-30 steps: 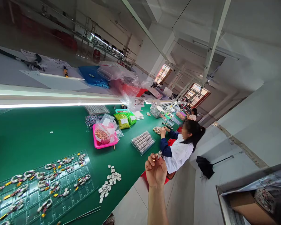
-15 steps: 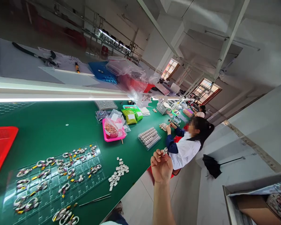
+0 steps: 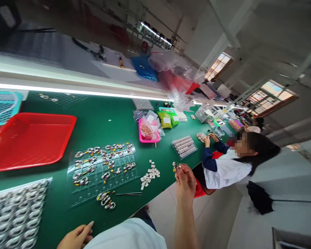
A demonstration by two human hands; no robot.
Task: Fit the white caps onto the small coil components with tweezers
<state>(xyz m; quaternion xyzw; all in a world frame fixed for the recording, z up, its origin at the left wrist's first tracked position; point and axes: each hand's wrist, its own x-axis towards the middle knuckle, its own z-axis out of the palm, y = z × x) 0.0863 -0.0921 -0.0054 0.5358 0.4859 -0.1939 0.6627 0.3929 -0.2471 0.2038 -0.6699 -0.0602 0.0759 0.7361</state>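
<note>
My right hand [image 3: 186, 181] is raised past the table's edge, thumb and fingers pinched on a small electronic part [image 3: 175, 167] with silvery and yellow bits; its exact kind is too small to tell. Low on the left, my left hand [image 3: 76, 238] rests by the green table top, its longest visible finger stretched out and others loosely bent, holding nothing I can see. Between the hands lie a small pile of coiled wired parts [image 3: 106, 200] with yellow tabs and a pair of tweezers [image 3: 129, 194]. More such parts fill pockets of a clear tray [image 3: 98, 188].
White square pieces [image 3: 150, 175] are scattered near the front edge. At left are a red tray [image 3: 33, 138] and a tray of silvery rings [image 3: 20, 214]. Further off stand a pink basket [image 3: 149, 141] and a filled clear tray [image 3: 184, 146]. A co-worker [image 3: 228, 166] sits at right.
The view has swung left and down, bringing my left hand and the ring tray into sight. My right hand has turned from palm-facing to back-facing, still pinching a small part.
</note>
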